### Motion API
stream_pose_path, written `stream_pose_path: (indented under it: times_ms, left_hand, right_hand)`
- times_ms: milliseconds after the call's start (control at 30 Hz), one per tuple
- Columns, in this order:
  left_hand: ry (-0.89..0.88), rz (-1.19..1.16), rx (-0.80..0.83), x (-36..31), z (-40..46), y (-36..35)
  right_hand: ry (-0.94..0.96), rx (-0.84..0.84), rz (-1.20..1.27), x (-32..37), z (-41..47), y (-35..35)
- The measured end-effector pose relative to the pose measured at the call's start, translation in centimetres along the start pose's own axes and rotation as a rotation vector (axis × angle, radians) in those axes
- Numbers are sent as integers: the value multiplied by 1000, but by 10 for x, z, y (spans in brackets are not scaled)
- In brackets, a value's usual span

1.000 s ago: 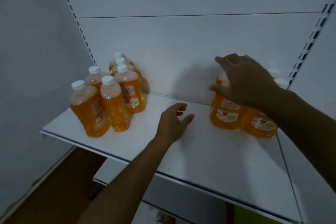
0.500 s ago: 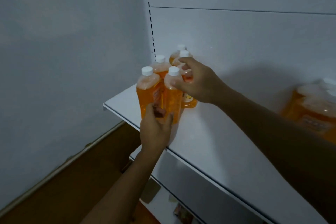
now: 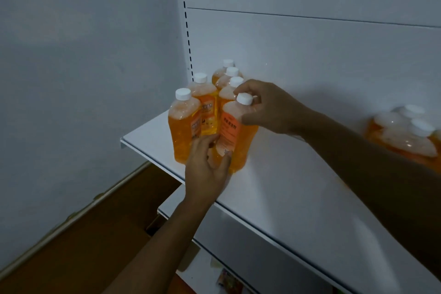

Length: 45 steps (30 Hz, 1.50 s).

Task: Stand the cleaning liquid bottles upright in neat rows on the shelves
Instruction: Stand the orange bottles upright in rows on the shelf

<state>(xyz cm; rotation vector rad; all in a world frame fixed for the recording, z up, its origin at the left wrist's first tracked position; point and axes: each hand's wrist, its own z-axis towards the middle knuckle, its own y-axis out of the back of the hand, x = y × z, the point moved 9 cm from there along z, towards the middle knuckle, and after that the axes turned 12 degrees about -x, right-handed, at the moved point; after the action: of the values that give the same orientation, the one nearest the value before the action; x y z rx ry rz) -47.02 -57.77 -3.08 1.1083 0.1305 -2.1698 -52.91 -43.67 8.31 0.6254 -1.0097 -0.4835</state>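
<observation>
Right hand (image 3: 269, 110) pinches neck of front orange plastic white-capped bottle (image 3: 235, 133) w/ curled fingers; left hand (image 3: 205, 169) cups its base. Bottle upright on white metal shelf (image 3: 286, 198), cluster's 4 o'clock edge.

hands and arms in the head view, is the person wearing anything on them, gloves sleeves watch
Nothing is worn that the head view shows. The left hand and right hand are bare, with no gloves and no rings visible in the dim light. Both forearms are bare up to the frame edge, with no sleeve, watch or band showing on either wrist.
</observation>
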Motion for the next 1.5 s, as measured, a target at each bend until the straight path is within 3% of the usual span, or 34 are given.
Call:
stream_pose_path:
  times_ms: [100, 233, 333, 467, 567, 700, 800, 1033, 1200, 1500]
  left_hand:
    - [64, 7, 111, -2, -1, -19]
    - [-12, 33, 332, -22, -15, -60]
    - [27, 43, 365, -24, -12, -84]
    - [33, -220, 460, -44, -3, -111]
    - [73, -288, 593, -56, -1, -134]
    - [217, -481, 728, -70, -1, -166]
    - [167, -477, 805, -84, 4, -193]
    - [46, -430, 879, -91, 6, -248]
    - [9, -413, 946, -85, 0, -267]
    - [7, -327, 891, -74, -5, -267]
  right_hand:
    - [-23, -7, -20, -7, -9, 15]
    - [-51, -98, -232, -20, -17, 40]
    - [-90, -91, -267, -36, -26, 54]
    - [-42, -11, -295, -40, -40, 71]
    - [-49, 8, -408, -49, -41, 88]
    - [-93, -121, -451, -60, -37, 127]
    - [-104, -186, -537, -67, -36, 146]
    - [-168, -264, -810, -90, -41, 166]
    - [-202, -265, -858, -103, -44, 166]
    - [-202, -203, -920, -108, -40, 154]
